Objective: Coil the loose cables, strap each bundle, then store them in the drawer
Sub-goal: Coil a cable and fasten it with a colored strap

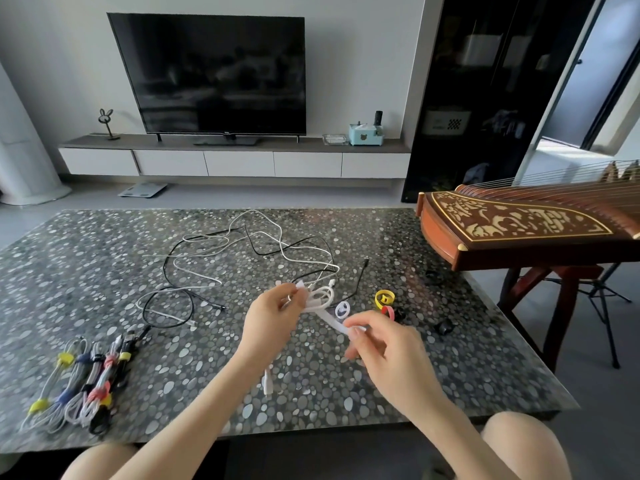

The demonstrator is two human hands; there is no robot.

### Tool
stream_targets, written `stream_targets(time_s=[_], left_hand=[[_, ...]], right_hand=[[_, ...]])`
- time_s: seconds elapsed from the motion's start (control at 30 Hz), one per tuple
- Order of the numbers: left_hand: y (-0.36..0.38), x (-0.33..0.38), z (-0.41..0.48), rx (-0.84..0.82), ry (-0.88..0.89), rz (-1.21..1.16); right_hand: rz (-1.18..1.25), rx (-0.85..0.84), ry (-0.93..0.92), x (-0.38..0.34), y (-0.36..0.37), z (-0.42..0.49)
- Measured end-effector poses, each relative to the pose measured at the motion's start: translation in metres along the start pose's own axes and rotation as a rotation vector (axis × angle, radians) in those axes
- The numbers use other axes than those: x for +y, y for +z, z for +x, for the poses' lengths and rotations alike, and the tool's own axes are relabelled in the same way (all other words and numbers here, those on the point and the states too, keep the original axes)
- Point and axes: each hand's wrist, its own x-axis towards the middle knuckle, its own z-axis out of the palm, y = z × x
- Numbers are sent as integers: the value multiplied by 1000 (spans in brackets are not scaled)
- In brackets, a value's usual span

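Nearest the person, well left of the held bundle: a row of finished coiled cables in white, grey and black. Each is bound with yellow, blue or red straps. The row lies on the dark pebble-patterned surface.

Held bundle: a small coil of white cable, raised over the middle of the surface. The left hand grips it, fingers curled round the coil. A white plug end hangs below that wrist, on the near side of the bundle.

The right hand is to the right of the bundle and nearer the person. Thumb and forefinger pinch the free end of a flat white strap. The strap's long axis runs from the bundle's underside out to the right-hand fingers and looks close to taut.

Judgement: strapping is in progress. The free end lies on the bundle's right, so the right hand is placed to wind it round while the left keeps the coil steady.

Just right of the bundle are spare straps curled in rings: a white ring, a yellow ring and a red loop.

Beyond the bundle, loose white and black cables sprawl uncoiled.

Far beyond the bundle is a low white console with drawer fronts, all closed. It cannot be told which drawer is meant.
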Motion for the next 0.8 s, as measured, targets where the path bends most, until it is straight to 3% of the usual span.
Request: stream_targets(time_s=[0.13,0.27,0.33,0.43,0.5,0.6,0.8], left_hand=[[3,8,1,-78,50,117],[3,13,0,-124,109,223],[2,14,0,-140,120,239],[-1,14,-2,-191,164,233],[-2,16,-4,-231,191,216],[0,20,-7,-246,235,241],[4,33,-13,-284,294,301]], right_hand=[[178,-269,76,-13,-14,2],[412,-427,102,-17,-30,16],[374,-349,83,-18,-32,24],[118,-77,-2,-14,-29,33],[178,24,-9,-14,-27,38],[333,28,56,-15,-20,46],[335,21,177,-9,-7,55]])
